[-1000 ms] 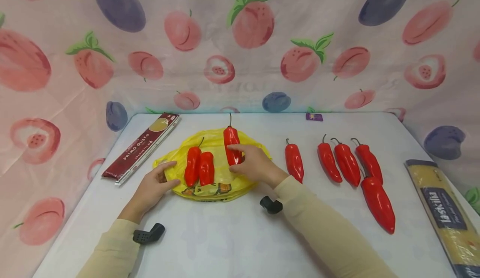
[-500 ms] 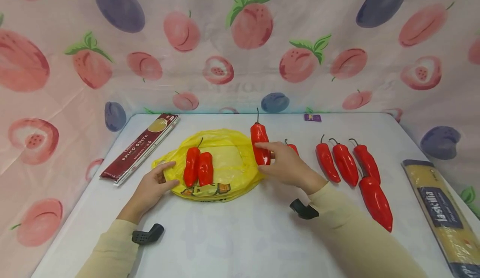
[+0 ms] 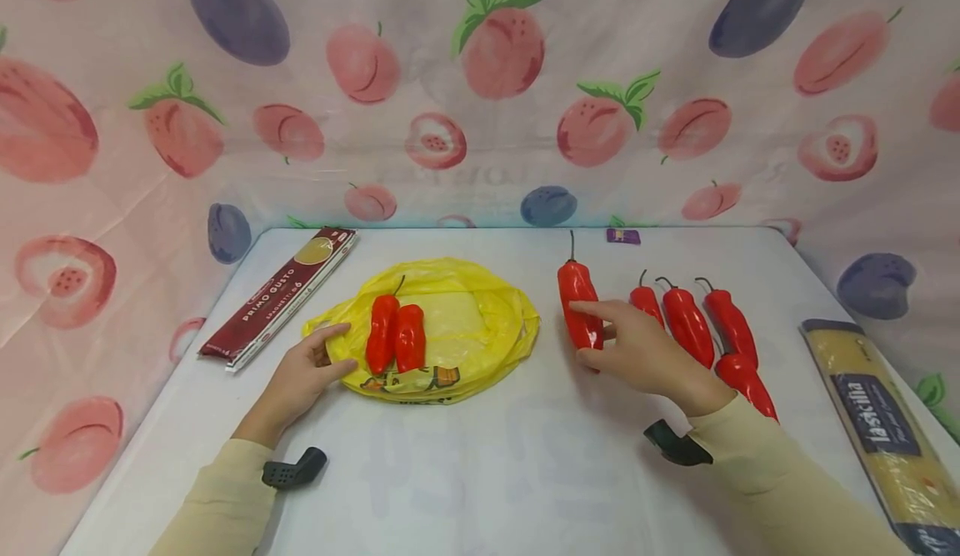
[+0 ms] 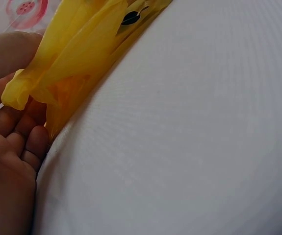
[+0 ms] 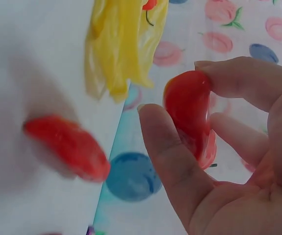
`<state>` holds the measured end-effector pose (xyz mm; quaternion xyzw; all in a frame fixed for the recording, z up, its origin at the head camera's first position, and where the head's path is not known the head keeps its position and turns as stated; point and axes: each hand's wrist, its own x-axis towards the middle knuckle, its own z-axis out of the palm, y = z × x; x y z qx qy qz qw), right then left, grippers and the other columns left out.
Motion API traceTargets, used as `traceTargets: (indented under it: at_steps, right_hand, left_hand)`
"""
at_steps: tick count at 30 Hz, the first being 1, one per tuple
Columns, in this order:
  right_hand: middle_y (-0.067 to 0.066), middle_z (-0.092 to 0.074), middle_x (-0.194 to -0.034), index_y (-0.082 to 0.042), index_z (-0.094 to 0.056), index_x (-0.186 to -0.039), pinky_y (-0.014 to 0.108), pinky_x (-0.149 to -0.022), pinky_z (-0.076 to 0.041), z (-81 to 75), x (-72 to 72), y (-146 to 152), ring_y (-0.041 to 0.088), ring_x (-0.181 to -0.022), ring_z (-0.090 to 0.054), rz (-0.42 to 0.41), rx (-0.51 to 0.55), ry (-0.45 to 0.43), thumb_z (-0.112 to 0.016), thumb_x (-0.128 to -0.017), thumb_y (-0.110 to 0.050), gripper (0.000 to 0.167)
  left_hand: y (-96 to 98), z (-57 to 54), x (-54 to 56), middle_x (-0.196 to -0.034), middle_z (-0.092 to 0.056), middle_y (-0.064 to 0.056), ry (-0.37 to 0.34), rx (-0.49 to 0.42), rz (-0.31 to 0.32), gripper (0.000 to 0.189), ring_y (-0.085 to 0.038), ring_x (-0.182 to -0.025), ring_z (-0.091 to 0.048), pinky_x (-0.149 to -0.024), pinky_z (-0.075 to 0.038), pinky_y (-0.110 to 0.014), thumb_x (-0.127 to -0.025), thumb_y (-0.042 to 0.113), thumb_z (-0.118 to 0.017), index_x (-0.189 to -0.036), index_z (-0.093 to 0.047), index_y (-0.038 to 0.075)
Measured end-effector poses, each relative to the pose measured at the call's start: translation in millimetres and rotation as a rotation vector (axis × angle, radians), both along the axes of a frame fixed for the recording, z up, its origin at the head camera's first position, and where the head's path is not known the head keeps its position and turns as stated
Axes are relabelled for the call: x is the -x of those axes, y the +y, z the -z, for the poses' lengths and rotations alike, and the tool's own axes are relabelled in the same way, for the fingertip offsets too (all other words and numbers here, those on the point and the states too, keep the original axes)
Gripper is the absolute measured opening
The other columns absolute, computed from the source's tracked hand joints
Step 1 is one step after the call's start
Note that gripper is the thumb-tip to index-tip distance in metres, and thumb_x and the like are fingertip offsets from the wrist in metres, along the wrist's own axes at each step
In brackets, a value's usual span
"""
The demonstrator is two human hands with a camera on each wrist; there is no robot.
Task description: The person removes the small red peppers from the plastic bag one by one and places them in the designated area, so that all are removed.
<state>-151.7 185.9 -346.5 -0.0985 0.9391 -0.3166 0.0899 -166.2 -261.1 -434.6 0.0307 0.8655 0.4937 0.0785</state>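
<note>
At the left side of a crumpled yellow plastic bag (image 3: 450, 306), my left hand (image 3: 300, 381) holds the bag's edge between thumb and fingers; the left wrist view shows the yellow film (image 4: 77, 54) running between them. Two red peppers, a longer one (image 3: 382, 331) with a stem and a shorter one (image 3: 410, 338), lie side by side in the bag's opening. To the right of the bag, my right hand (image 3: 637, 346) pinches another red pepper (image 3: 580, 302) by its lower part, stem pointing up and away. Below it in the right wrist view, a further pepper (image 5: 69, 147) lies on the table.
Several red peppers (image 3: 688, 327) lie beyond my right hand, one partly hidden by my wrist. A maroon spaghetti packet (image 3: 281, 298) lies at the left, a pasta bag (image 3: 870, 423) along the right edge. A small purple packet (image 3: 623, 237) is at the back.
My right hand has carried its pepper rightward from over the yellow bag to the table beside it, covering the pepper lying there in the head view. My left hand has stayed at the bag.
</note>
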Motion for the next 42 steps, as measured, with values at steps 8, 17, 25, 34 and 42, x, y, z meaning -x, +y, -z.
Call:
traceTargets:
  at_steps: [8,17,25,34,42]
  right_hand:
    - [0.020,-0.059,-0.124,-0.004,-0.053,-0.143,0.039,-0.067,-0.059,6.4,-17.1,35.8,0.039,-0.104,-0.058,0.021,-0.026,0.054,-0.079,-0.083,-0.018,0.067]
    - [0.024,-0.058,-0.122,-0.001,-0.052,-0.143,0.039,-0.063,-0.059,10.1,-32.7,68.9,0.042,-0.103,-0.056,0.065,-0.075,0.022,-0.081,-0.082,-0.019,0.070]
    - [0.028,-0.057,-0.120,0.002,-0.050,-0.143,0.041,-0.062,-0.059,16.9,-44.5,96.1,0.042,-0.099,-0.055,0.116,-0.117,-0.023,-0.079,-0.083,-0.021,0.070]
    - [0.031,-0.055,-0.123,0.001,-0.047,-0.146,0.046,-0.065,-0.059,19.2,-49.5,117.2,0.046,-0.103,-0.055,0.128,-0.136,-0.112,-0.076,-0.087,-0.024,0.071]
    - [0.023,-0.060,-0.113,0.002,-0.047,-0.145,0.042,-0.063,-0.059,20.7,-52.9,122.1,0.034,-0.093,-0.056,0.112,-0.123,-0.129,-0.072,-0.088,-0.019,0.066]
  left_hand:
    - [0.3,0.3,0.0,-0.152,-0.041,-0.022,0.003,0.016,-0.002,0.068,-0.037,-0.133,-0.044,-0.109,-0.037,-0.054,-0.093,0.028,-0.073,-0.150,-0.044,0.008]
    - [-2.5,3.1,1.6,-0.150,-0.044,-0.021,0.003,0.014,-0.005,0.067,-0.037,-0.131,-0.047,-0.109,-0.037,-0.053,-0.092,0.029,-0.073,-0.150,-0.045,0.009]
    - [-1.5,4.9,2.6,-0.152,-0.041,-0.021,-0.014,0.019,-0.009,0.067,-0.038,-0.134,-0.043,-0.110,-0.035,-0.055,-0.092,0.029,-0.073,-0.150,-0.044,0.010]
    - [-2.3,4.5,4.2,-0.154,-0.038,-0.020,-0.015,0.036,-0.011,0.068,-0.038,-0.136,-0.039,-0.110,-0.034,-0.056,-0.092,0.032,-0.073,-0.150,-0.045,0.010]
    - [-2.9,5.0,3.6,-0.153,-0.039,-0.021,-0.022,0.026,-0.010,0.068,-0.038,-0.135,-0.041,-0.110,-0.035,-0.054,-0.092,0.031,-0.073,-0.150,-0.044,0.010]
